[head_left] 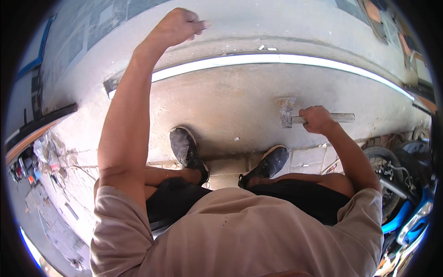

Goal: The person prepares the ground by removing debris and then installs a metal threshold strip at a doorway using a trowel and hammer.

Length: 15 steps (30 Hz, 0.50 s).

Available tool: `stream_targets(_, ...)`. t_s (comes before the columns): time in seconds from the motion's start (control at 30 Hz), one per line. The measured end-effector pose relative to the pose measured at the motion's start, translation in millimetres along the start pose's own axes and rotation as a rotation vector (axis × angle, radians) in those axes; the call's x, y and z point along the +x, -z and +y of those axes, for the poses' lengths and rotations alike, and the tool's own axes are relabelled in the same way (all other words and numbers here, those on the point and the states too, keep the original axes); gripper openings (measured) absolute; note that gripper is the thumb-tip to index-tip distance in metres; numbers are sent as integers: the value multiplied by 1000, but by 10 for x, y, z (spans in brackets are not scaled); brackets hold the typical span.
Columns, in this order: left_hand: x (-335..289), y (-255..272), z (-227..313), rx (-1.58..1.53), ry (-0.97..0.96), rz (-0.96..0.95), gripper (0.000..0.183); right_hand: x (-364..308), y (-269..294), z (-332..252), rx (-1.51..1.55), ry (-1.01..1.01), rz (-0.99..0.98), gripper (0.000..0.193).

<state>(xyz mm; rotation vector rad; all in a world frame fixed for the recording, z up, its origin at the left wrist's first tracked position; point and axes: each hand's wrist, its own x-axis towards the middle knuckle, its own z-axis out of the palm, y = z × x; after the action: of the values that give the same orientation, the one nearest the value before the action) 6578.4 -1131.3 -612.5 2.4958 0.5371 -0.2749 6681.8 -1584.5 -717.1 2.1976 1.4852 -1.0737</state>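
My right hand (316,119) is wrapped round the pale handle of a hatchet (286,112). Its worn, whitish-grey head points to the left, low over the concrete floor. My left hand (180,27) is held up at the far left with thumb and fingers pinched together. Whatever is between those fingertips is too small to make out. A long white strip (277,58) lies across the floor beyond my feet, and my left forearm passes over its left part. Small white pieces (272,49) lie just past the strip.
My dark shoes (184,147) stand on the near side of the strip. A blue motorbike (392,221) with a black wheel (383,161) is at the right. Clutter and plastic wrapping (46,154) lie at the left. A small white chip (236,139) sits between my feet.
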Motion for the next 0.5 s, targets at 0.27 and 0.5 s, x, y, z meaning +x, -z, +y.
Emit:
stream_targets(0.27, -1234, 682, 649, 464, -313, -97, 28, 845, 1027, -1046, 53, 432, 70, 27)
stream_targets(0.5, -3578, 819, 1074, -27, 122, -86, 39, 1168, 1747, -2218, 307, 531, -50, 45)
